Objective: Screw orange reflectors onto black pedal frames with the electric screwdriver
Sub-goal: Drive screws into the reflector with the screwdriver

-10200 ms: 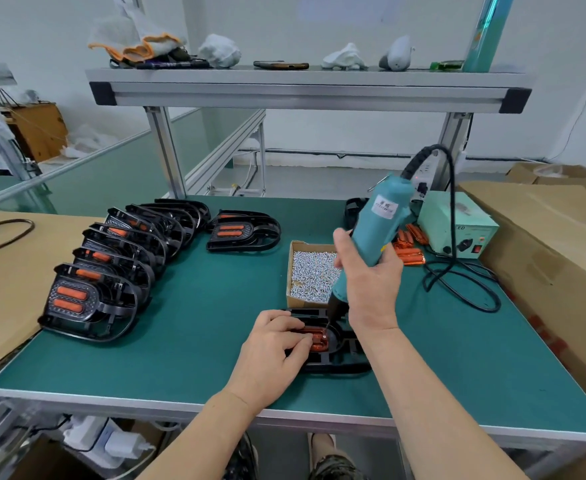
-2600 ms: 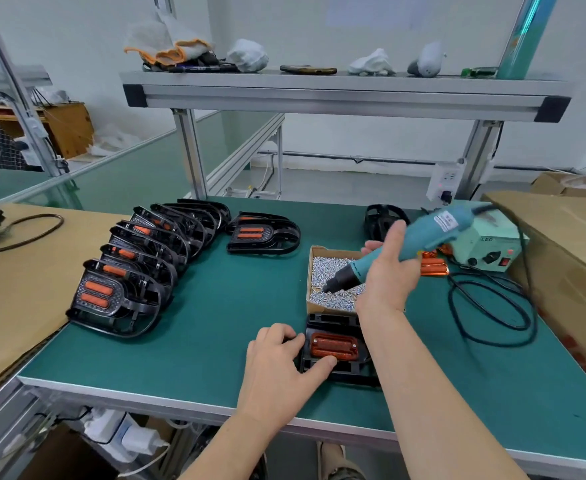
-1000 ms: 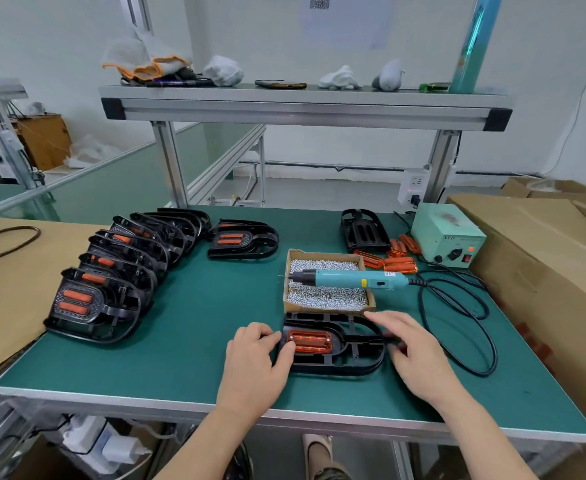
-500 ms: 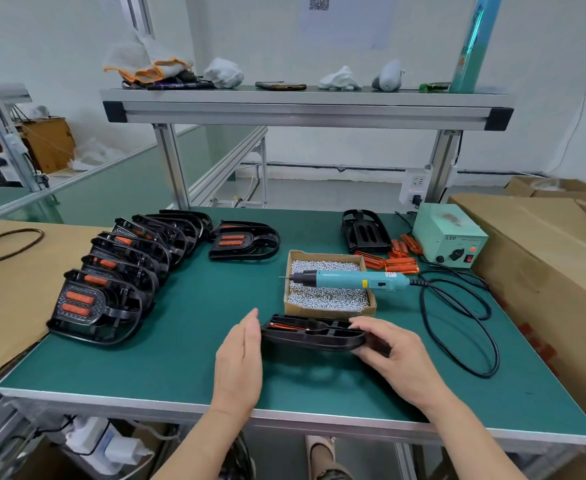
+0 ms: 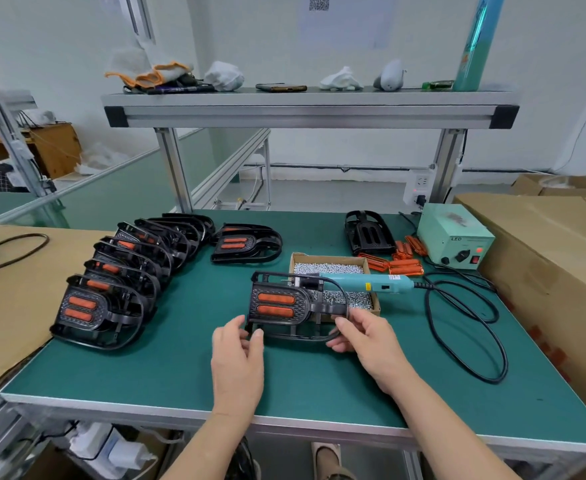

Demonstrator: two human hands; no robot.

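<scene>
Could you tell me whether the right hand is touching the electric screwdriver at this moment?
Apart. The head view shows the screwdriver lying across the screw box, clear of the right hand, which grips the pedal.

White walls (image 5: pixel 250 36) are enclosing the room. An aluminium shelf (image 5: pixel 308 109) is spanning above the green tabletop (image 5: pixel 180 368), cardboard boxes (image 5: pixel 544 258) sitting alongside.

Left hand (image 5: pixel 237 355), right hand (image 5: pixel 367 337), apparently curled
</scene>
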